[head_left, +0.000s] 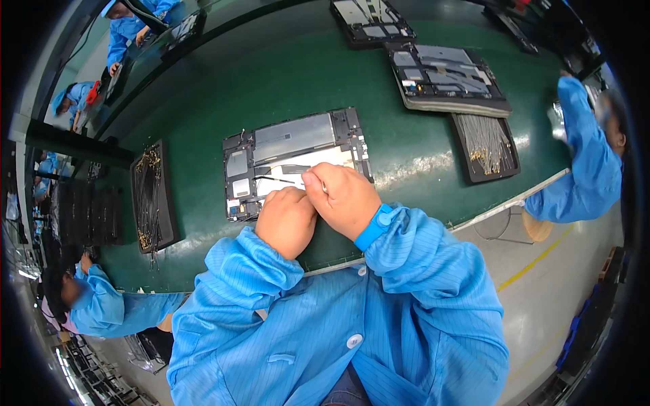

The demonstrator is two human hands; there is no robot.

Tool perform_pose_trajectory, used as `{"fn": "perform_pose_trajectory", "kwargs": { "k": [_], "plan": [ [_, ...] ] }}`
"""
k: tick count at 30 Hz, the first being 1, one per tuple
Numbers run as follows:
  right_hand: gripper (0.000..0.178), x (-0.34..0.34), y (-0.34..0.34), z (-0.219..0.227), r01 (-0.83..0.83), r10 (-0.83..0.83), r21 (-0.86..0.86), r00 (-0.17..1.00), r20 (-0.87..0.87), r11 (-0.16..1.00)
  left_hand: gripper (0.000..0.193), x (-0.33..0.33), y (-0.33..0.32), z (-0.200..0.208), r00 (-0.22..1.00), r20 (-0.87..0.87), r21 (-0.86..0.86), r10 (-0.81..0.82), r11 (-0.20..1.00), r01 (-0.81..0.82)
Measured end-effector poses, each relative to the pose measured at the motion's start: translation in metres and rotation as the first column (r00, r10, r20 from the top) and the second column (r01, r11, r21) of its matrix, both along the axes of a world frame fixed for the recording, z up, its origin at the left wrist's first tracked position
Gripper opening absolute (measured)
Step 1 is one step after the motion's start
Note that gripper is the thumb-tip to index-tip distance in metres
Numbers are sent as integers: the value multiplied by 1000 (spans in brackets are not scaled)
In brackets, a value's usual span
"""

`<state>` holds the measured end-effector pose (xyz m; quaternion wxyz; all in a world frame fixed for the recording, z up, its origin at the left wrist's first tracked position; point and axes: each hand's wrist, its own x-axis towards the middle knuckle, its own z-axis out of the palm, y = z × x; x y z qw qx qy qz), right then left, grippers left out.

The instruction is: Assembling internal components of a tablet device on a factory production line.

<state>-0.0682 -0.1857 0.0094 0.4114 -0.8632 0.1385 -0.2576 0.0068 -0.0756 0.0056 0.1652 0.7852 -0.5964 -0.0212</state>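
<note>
An opened tablet chassis (294, 138) lies on the green bench in front of me, with a long grey panel, a white area and dark cables showing inside. My left hand (287, 222) is closed over its near edge, fingers curled out of sight. Pressed against it, my right hand (345, 200) is also closed above the chassis, thumb bent over the fingers. What either hand grips is hidden. A thin dark strip (276, 180) shows on the chassis just left of my right fingers; I cannot tell whether it is held. A blue band (374, 228) circles my right wrist.
Left stands a black tray (166, 223) of thin cables with gold ends. At the right, a similar cable tray (489, 178) sits beside stacked tablet chassis (447, 74), with another chassis (372, 21) behind. Co-workers in blue sit at left (101, 308) and right (579, 183).
</note>
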Motion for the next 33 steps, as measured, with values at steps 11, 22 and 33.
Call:
{"fn": "perform_pose_trajectory", "kwargs": {
  "k": [11, 22, 33],
  "plan": [
    [44, -58, -36, -17, 461, -346, 768, 879, -328, 444, 43, 102, 83, -23, 532, -378, -3, 758, 574, -819],
    [47, -28, -37, -1, 425, 255, 852, 825, -504, 306, 28, 69, 57, -17, -228, -934, 115, -276, 370, -922],
    [30, -6, -22, -21, 85, -8, 275, 963, -270, 958, 22, 30, -27, -4, -634, -770, 467, -72, 613, -637]
  ]
}}
